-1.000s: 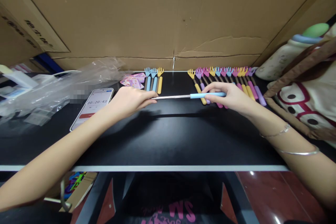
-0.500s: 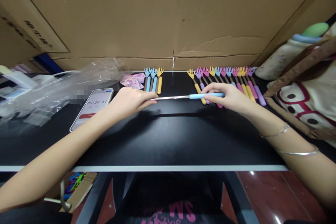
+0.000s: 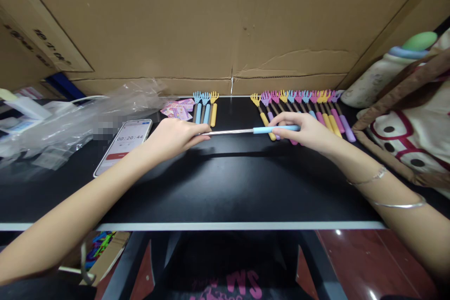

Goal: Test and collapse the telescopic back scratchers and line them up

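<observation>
A telescopic back scratcher (image 3: 262, 130) with a light blue handle is held level above the black table, its silver rod drawn out. My right hand (image 3: 304, 129) pinches the blue handle. At the other end, my left hand (image 3: 181, 134) is closed around the rod, and its fingers hide the tip there. Behind my left hand lie a few short back scratchers: blue ones (image 3: 206, 111) and a yellow one (image 3: 214, 110). A row of several more in yellow, purple, pink and blue (image 3: 330, 119) lies behind my right hand, partly covered by it.
At the left, a phone (image 3: 123, 147) showing a timer lies beside a clear plastic bag (image 3: 87, 117). Pink-purple cards (image 3: 176, 109) are near the back. A bottle (image 3: 379, 75) and a cloth bag (image 3: 418, 136) stand at the right. Cardboard (image 3: 197, 23) walls the table's rear.
</observation>
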`<act>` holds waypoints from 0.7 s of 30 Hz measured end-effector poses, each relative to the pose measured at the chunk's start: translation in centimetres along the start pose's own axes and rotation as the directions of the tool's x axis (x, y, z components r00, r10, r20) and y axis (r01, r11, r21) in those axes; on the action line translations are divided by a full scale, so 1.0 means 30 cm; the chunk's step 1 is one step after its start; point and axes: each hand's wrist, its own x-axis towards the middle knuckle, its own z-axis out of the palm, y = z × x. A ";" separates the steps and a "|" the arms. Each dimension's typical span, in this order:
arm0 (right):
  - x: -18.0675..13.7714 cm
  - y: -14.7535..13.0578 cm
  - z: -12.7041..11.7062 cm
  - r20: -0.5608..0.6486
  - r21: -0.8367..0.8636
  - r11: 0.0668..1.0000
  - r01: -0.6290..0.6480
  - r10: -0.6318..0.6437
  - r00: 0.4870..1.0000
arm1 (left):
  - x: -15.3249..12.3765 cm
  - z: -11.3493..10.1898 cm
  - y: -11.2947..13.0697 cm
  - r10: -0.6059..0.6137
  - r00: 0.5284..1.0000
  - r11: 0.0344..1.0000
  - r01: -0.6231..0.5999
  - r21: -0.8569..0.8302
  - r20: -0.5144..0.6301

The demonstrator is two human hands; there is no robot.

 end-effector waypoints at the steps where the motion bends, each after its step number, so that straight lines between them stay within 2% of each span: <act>1: 0.000 0.000 0.000 0.005 0.004 1.000 0.000 0.000 1.000 | 0.000 -0.001 0.000 0.001 1.000 1.000 -0.001 0.005 0.001; 9: -0.002 0.004 -0.004 0.072 0.045 0.999 -0.009 0.006 0.997 | 0.004 -0.017 -0.004 -0.026 0.999 1.000 0.027 -0.001 0.033; 21: -0.007 0.020 -0.003 0.269 0.081 0.997 -0.014 -0.008 0.963 | 0.003 -0.019 -0.003 -0.011 1.000 1.000 0.010 0.008 0.012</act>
